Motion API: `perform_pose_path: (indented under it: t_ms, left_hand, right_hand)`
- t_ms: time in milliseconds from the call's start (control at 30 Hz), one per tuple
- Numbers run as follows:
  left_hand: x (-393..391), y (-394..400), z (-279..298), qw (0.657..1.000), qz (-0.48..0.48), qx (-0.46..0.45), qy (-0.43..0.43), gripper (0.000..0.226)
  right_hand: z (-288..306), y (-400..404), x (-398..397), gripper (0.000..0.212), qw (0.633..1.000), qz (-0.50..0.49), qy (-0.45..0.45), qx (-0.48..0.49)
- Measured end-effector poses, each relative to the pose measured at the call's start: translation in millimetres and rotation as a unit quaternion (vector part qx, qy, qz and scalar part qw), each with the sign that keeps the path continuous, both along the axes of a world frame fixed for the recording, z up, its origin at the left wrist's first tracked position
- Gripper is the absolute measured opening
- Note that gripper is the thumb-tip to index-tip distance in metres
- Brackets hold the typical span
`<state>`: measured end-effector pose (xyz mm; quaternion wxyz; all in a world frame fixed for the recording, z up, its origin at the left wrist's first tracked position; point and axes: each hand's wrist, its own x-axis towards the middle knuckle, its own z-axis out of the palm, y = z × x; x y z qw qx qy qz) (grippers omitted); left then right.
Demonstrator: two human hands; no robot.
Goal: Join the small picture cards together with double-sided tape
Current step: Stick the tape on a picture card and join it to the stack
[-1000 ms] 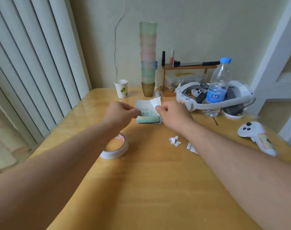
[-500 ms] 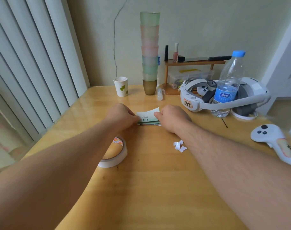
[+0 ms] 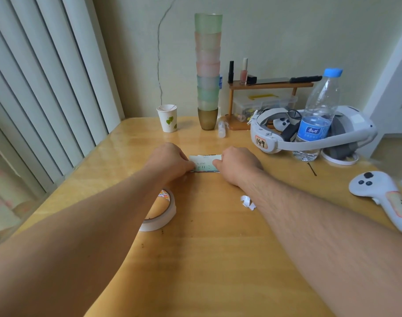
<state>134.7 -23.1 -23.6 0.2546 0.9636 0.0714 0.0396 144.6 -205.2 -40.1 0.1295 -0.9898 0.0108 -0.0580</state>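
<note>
Pressing now-flattened picture cards (image 3: 204, 164), both hands

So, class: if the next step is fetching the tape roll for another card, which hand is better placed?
Probably the left hand. The tape roll lies beside the left forearm, on that side of the table. The right hand would have to cross over; it can hold the cards.

cards (image 3: 204, 164) between both hands | tape roll (image 3: 160, 212) nearer, left | headset (image 3: 310, 136) far right
</note>
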Motion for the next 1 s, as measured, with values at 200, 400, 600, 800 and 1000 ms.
perform_pose_path:
  t_ms: [200,400,600,800,1000]
  left_hand:
    - [-2.1,-4.8,2.9,0.999,-0.024,0.031,0.009,0.019]
    - [-11.7,-20.3,11.7,0.985,-0.055,0.161,0.036,0.036]
    - [-71.6,-7.9,48.0,0.983,-0.152,0.101,0.01,0.041]
    - [-151.1,39.7,43.5,0.976,-0.2,0.087,0.005,0.036]
    - [-158.0,32.7,18.3,0.959,-0.251,0.052,-0.119,0.025]
  right_hand:
    - [2.3,5.7,-3.4,0.021,1.0,-0.026,-0.003,0.008]
    - [28.0,0.3,-17.6,0.029,0.999,0.012,0.039,0.006]
    - [55.6,-34.0,-84.3,0.024,0.991,0.099,0.009,0.094]
    - [34.7,-25.1,-145.4,0.02,0.964,0.106,-0.058,0.238]
    - [24.4,-45.2,-151.7,0.022,0.969,0.109,-0.074,0.211]
